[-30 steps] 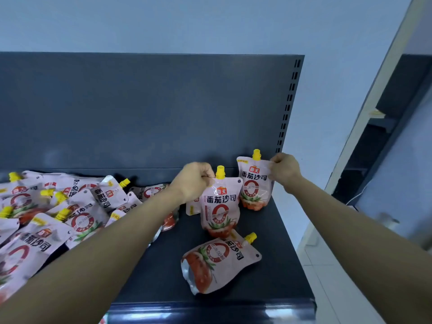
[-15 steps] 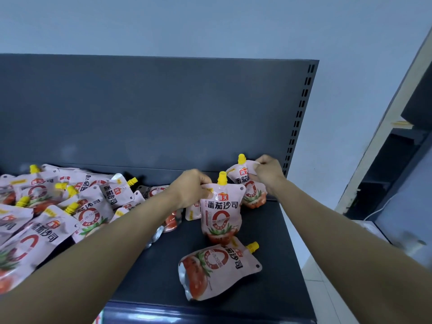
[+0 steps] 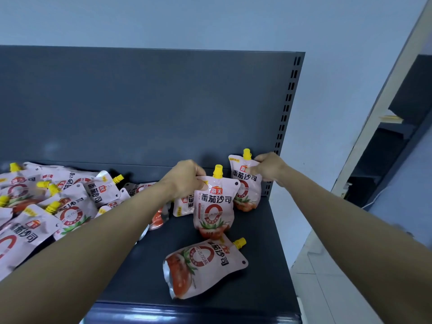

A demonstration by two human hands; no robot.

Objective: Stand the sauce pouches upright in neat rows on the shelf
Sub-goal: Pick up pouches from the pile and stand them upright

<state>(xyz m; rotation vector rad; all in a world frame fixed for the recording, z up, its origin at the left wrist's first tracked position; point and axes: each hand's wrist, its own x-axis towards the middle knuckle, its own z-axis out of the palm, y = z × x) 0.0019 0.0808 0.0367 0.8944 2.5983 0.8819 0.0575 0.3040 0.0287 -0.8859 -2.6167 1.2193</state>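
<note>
Two sauce pouches stand upright at the right end of a dark metal shelf [image 3: 268, 253] as a person steadies each by its top corner. Fingers of the left hand [image 3: 184, 180] are pinched on the upper left edge of the front pouch [image 3: 214, 206], whose yellow spout points up; the right hand [image 3: 268, 168] grips the upper right corner of the rear pouch [image 3: 244, 183], which sits close to the back panel [image 3: 140, 108], just beside the slotted upright [image 3: 286, 113]. Another pouch [image 3: 203, 265] lies flat on its back in front of the standing pair, spout toward the right, while a loose pile of pouches [image 3: 46, 206] sprawls across the left of the shelf, mostly on their sides. The step in hand appears to be settling the first two pouches, so the row has barely begun. Next, each hand would likely need to let go gently, checking that the soft bases hold, then reach for the flat pouch nearby and raise it in line without knocking the standing ones over.
</note>
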